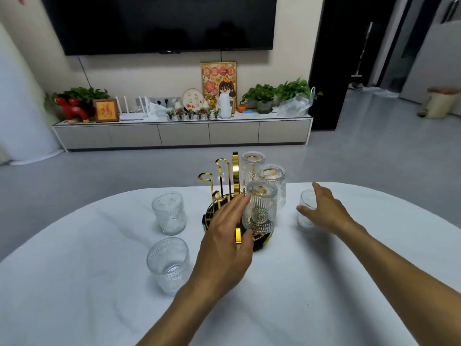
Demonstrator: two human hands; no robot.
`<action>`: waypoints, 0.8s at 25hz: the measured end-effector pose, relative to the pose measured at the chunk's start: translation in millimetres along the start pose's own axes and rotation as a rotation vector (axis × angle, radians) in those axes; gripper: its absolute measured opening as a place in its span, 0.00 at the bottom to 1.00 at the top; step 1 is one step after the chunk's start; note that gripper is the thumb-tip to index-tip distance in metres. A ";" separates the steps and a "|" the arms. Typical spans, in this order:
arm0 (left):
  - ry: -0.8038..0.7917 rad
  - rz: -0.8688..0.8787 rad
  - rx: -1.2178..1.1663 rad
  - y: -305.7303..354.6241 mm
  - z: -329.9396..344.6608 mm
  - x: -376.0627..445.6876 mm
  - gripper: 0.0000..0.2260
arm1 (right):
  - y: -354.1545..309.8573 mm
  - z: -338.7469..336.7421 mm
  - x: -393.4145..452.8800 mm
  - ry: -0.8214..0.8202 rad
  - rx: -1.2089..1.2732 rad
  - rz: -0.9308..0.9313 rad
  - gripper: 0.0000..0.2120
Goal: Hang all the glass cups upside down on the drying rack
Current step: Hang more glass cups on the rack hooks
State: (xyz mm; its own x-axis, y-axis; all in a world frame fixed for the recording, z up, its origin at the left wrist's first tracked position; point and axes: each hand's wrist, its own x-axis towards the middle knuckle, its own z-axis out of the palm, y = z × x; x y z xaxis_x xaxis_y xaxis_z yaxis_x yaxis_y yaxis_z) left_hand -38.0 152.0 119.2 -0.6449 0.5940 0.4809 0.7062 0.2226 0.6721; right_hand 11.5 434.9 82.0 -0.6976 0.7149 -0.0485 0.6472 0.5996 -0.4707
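Observation:
A gold and black drying rack (219, 196) stands mid-table. Three ribbed glass cups hang upside down on its right side: the nearest cup (262, 208), a middle one (274, 181) and a far one (252, 166). My left hand (224, 248) is open beside the nearest hung cup, fingertips at its left side. My right hand (321, 208) is open with spread fingers, over an upright cup (305, 201) right of the rack and partly hiding it. Two more upright cups stand left of the rack, one farther (169, 212) and one nearer (168, 264).
The table (99, 283) has a white cloth and a rounded far edge. Beyond it lie a grey floor and a low TV cabinet (182, 133) with plants and ornaments. A bin (439, 102) stands at the far right.

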 end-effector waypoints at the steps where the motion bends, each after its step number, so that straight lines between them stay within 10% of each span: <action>1: 0.003 0.003 0.019 -2.1 -3.9 -0.3 0.26 | -0.6 2.0 0.3 0.017 -0.032 0.026 0.42; 5: 0.086 -0.030 0.017 -4.2 -13.0 -4.1 0.20 | 1.0 -14.4 -34.7 0.081 0.012 0.107 0.35; 10: 0.107 -0.179 -0.254 25.7 -28.7 -13.4 0.12 | -29.8 -58.7 -130.2 0.214 0.738 -0.012 0.25; 15: -0.080 -0.484 -0.881 54.4 -62.4 -14.6 0.23 | -112.8 -47.5 -186.7 -0.090 1.267 -0.341 0.28; 20: 0.127 -0.434 -0.923 30.3 -110.3 0.1 0.24 | -155.5 -57.9 -169.7 -0.261 1.090 -0.393 0.22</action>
State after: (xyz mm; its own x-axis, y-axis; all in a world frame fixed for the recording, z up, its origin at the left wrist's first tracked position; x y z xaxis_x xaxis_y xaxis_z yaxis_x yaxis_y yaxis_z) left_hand -48.9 73.5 201.7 -0.8554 0.5055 0.1128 -0.0607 -0.3142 0.9474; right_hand 47.0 241.2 214.5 -0.9131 0.3798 0.1485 -0.1405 0.0489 -0.9889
